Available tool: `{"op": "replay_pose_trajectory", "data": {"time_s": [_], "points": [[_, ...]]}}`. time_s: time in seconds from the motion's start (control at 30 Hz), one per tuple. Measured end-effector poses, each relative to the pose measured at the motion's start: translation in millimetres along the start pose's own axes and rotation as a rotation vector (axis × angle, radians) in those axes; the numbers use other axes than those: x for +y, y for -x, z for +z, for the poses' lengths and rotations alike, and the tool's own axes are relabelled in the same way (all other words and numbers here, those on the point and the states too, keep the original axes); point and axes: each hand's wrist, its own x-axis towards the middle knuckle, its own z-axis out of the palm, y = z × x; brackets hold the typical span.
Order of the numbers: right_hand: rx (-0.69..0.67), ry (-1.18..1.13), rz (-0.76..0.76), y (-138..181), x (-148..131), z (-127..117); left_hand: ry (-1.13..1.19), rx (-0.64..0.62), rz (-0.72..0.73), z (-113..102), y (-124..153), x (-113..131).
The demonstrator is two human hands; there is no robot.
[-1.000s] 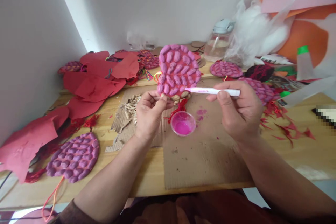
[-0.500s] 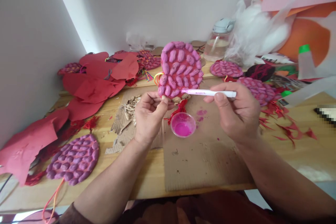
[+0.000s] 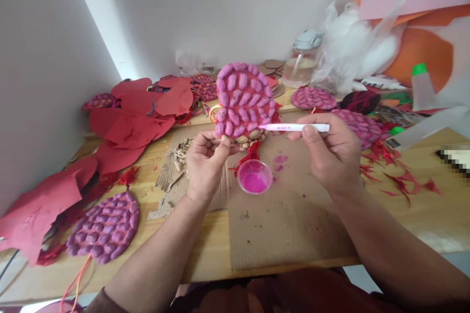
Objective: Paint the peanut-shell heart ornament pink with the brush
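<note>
My left hand [image 3: 207,161] pinches the lower left edge of a red plaque covered with peanut shells [image 3: 244,100], held upright over the table. Most of its shells are pink; a few along the bottom edge are bare tan. Between the thumb and fingers of my right hand [image 3: 328,151] is a white acrylic paint marker [image 3: 297,127]. Its pink tip is at a shell near the plaque's lower right edge; whether it touches, I cannot tell. A red tassel hangs below the plaque. Under it stands a small clear cup [image 3: 254,177] with bright pink liquid.
Brown cardboard [image 3: 286,225] lies on the wooden table, beside loose peanut shells [image 3: 178,159]. Red paper pieces [image 3: 147,107] pile up at left, near a finished-looking pink plaque [image 3: 105,225]. A lidded bottle [image 3: 301,61], a plastic bag [image 3: 367,49] and more plaques stand or lie behind.
The plaque and my left hand have shifted slightly left and down. The marker's tip has moved from the plaque's lower middle to its lower right edge.
</note>
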Motion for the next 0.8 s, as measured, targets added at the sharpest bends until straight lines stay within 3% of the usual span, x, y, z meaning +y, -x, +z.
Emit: {"op": "replay_pose_trajectory", "data": {"time_s": [0.6, 0.8], "points": [[-0.015, -0.019, -0.010, 1, -10, 0, -0.019, -0.009, 0.047, -2, 0, 1], [0.042, -0.076, 0.049, 1, -9, 1, 0.012, -0.027, 0.055, -4, -2, -2]]}}
